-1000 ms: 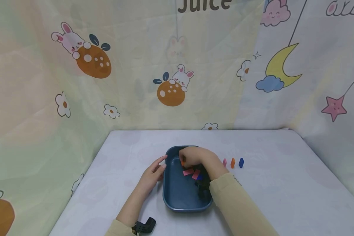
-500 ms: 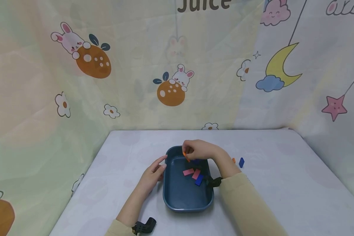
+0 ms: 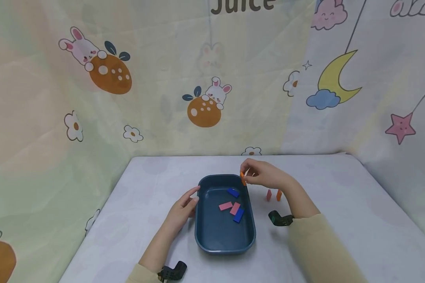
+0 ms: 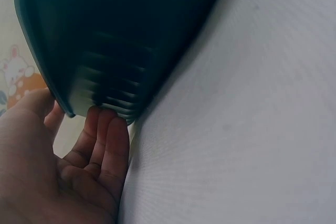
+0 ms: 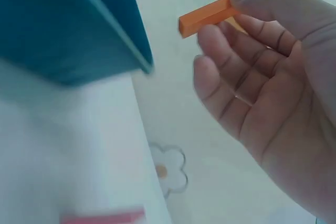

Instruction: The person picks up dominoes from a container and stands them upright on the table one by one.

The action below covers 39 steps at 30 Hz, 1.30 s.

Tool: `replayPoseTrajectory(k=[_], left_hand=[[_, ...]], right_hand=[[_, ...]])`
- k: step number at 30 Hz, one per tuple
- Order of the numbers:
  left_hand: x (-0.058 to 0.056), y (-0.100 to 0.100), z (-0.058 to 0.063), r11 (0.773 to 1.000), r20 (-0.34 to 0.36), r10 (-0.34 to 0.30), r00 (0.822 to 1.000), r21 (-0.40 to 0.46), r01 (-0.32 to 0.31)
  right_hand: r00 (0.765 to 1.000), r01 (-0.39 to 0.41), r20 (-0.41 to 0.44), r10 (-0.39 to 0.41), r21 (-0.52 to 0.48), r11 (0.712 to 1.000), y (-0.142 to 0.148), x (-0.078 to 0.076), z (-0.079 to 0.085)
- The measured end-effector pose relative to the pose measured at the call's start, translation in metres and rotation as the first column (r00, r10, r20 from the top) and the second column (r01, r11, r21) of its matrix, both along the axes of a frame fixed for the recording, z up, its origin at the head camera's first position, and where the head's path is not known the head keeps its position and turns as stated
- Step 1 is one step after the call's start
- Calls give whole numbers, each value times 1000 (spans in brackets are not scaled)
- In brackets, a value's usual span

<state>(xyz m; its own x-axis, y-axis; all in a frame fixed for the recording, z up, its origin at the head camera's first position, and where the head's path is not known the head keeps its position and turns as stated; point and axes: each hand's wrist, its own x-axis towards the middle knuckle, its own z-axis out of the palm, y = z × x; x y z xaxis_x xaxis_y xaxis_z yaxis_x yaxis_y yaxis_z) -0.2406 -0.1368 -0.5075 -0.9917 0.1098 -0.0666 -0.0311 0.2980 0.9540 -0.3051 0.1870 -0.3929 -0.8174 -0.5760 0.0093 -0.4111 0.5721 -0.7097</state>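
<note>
orange block (image 5: pixel 202 17) pinched by one end, tray (image 3: pixel 224 234) braced

right of the frame's centre, the right hand (image 3: pixel 263 175) pinches the block between thumb and fingers near the tray's upper right corner, seemingly leaving one end free. at centre left, the left hand (image 3: pixel 185 206) lies spread against the tray's side, probably stopping it sliding on the tabletop (image 3: pixel 357 196). blue blocks (image 3: pixel 239 215) and pink blocks (image 3: pixel 225 206) lie inside; to the right, a pink piece (image 3: pixel 268 195) and an orange piece (image 3: pixel 279 195) appear upright, likely easier to grasp.

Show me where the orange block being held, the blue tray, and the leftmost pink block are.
Orange block (image 5: pixel 206 17): right wrist view, middle of its visible length.
Blue tray (image 3: pixel 216 232): head view, bare floor toward the near end.
Leftmost pink block (image 3: pixel 225 206): head view, middle of its upper face.
</note>
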Motion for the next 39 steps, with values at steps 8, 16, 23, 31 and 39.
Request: replayPoseTrajectory(k=[8,16,23,31,39], left_hand=[[-1,0,-1,1000,3,-6,1000,6,6],[0,-1,0,1000,10,-7,1000,21,7],[0,-1,0,1000,1,-5,1000,26,5],[1,0,2,999,5,-15,1000,30,15],[1,-1,4,1000,2,-4,1000,1,4]], right_hand=[[994,112,18,-111,-74,991,55,11,-9],[980,198,9,-198,-94,976,98,22,-20],[963,266,62,-260,-121,956,130,29,-34],[941,336,66,-331,-107,936,168,37,-60],[934,340,149,-324,-99,935,179,30,-87]])
